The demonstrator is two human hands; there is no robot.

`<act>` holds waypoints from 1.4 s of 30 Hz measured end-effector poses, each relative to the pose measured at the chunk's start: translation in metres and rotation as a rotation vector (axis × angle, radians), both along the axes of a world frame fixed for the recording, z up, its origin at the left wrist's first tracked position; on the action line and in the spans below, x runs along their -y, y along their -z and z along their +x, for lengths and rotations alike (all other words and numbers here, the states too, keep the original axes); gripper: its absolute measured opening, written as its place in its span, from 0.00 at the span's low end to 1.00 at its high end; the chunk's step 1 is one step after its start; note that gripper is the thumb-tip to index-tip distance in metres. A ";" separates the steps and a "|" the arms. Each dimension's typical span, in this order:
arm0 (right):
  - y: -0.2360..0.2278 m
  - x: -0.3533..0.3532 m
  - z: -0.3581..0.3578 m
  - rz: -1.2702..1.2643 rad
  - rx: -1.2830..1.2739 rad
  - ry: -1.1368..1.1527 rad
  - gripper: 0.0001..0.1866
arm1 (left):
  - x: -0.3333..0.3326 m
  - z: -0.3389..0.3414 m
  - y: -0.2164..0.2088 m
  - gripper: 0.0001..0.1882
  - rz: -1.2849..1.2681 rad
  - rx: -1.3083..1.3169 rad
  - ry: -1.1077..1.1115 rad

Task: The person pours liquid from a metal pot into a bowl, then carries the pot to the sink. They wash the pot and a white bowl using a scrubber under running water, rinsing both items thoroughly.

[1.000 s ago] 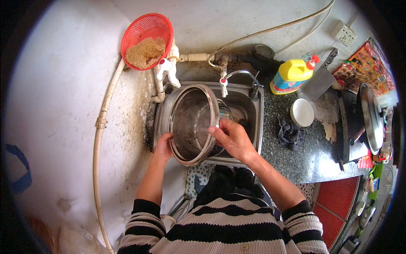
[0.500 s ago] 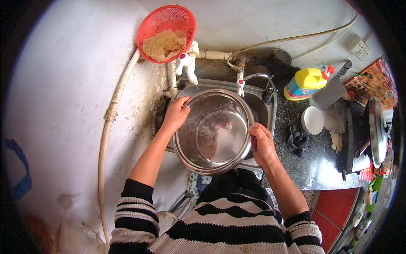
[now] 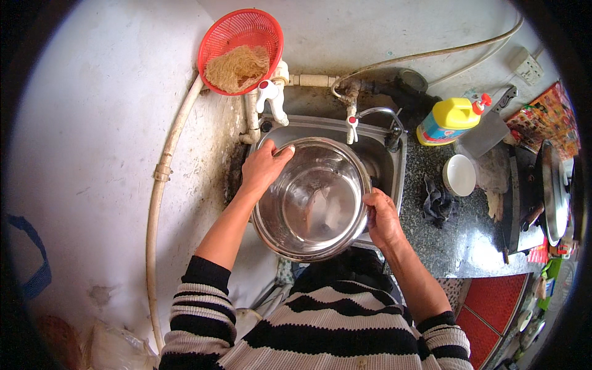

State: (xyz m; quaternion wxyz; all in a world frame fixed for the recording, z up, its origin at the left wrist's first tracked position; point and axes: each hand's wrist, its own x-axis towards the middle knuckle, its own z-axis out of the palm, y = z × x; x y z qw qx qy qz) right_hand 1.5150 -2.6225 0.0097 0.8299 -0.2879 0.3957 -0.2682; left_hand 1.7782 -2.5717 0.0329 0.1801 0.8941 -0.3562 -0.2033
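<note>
Both my hands hold a wide stainless steel pot [image 3: 311, 203] over the near part of the sink [image 3: 394, 166], its mouth facing up toward me. My left hand [image 3: 266, 165] grips the upper left rim, with the thumb over the inner edge and the fingers hidden behind the wall. At the right side of the rim, my right hand [image 3: 383, 213] is closed on the pot's edge, thumb on top. Reflections show inside the pot; I cannot tell whether it holds water. A white tap [image 3: 271, 102] with a red button sits just beyond the far rim.
A red strainer basket [image 3: 206, 55] with tan fibrous material hangs over the pipe. A second tap [image 3: 352, 126] stands at the back. On the right counter are a yellow jug [image 3: 453, 120], a cleaver [image 3: 484, 135], a white bowl [image 3: 459, 175] and a dark cloth [image 3: 436, 200].
The pot has shifted slightly toward me. My left hand has slid inward along the rim, its thumb now over the edge. My right hand keeps its hold.
</note>
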 end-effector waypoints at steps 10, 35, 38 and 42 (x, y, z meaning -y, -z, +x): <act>-0.011 0.009 0.003 0.089 -0.046 0.065 0.09 | -0.027 0.022 0.008 0.20 -0.229 -0.414 0.125; -0.032 0.016 0.039 -0.096 -0.089 -0.096 0.06 | -0.092 0.022 0.054 0.13 -0.305 -0.092 -0.184; -0.007 0.022 0.009 -0.040 -0.082 -0.097 0.05 | -0.092 0.009 0.011 0.14 -0.291 -0.910 -0.403; 0.018 -0.001 -0.034 0.118 0.102 -0.032 0.18 | -0.102 -0.030 -0.031 0.15 -0.457 -0.725 -0.256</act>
